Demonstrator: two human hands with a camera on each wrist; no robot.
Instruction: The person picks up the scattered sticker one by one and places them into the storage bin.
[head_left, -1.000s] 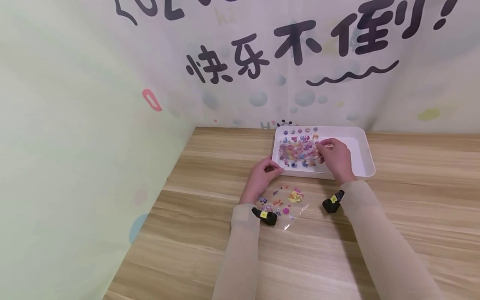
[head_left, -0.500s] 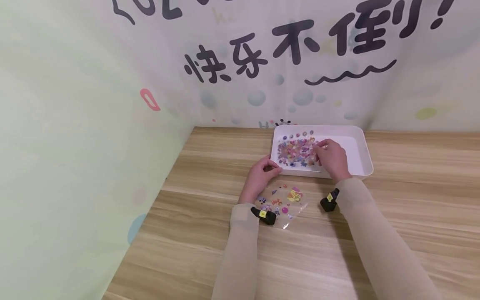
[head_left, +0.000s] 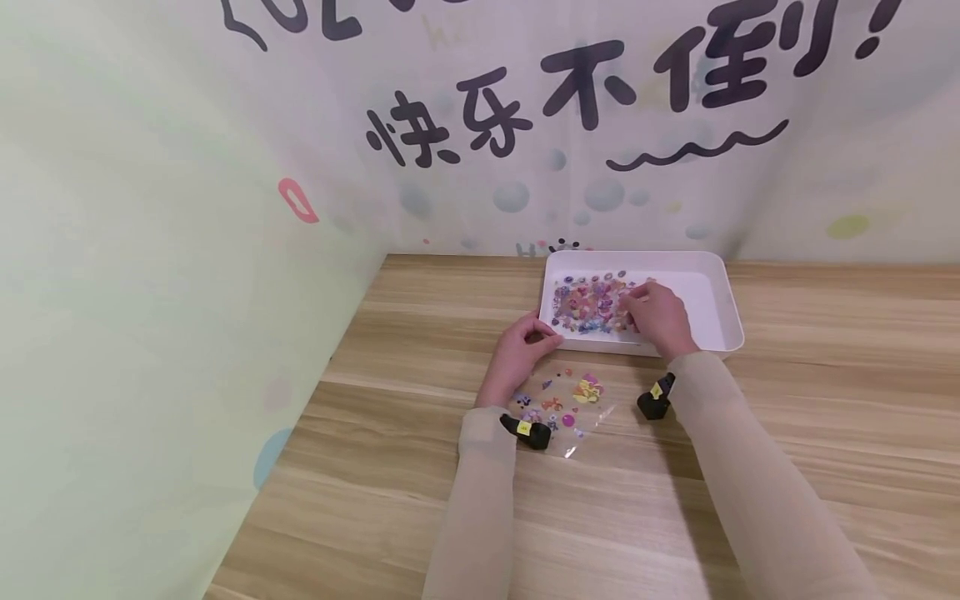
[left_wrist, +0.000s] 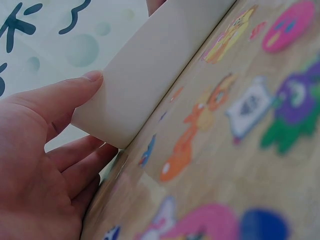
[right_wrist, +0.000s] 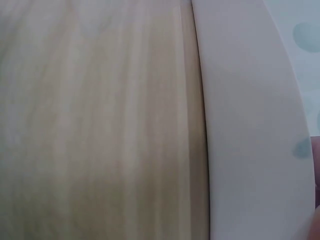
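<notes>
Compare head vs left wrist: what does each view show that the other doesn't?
Head only: the right hand pinching the sticker sheet in the tray, both sleeves, the printed wall banner, and the whole wooden table.
Left wrist only: close-up sticker shapes, though blurred, such as an orange figure and a pink round one.
Both: the left hand with thumb on the white tray corner, and the clear sticker sheet on the table.

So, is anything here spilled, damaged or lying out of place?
Nothing stands out. One sticker sheet lies in the white tray under the right hand; another sheet lies flat on the table. The left hand touches the tray's corner.
</notes>
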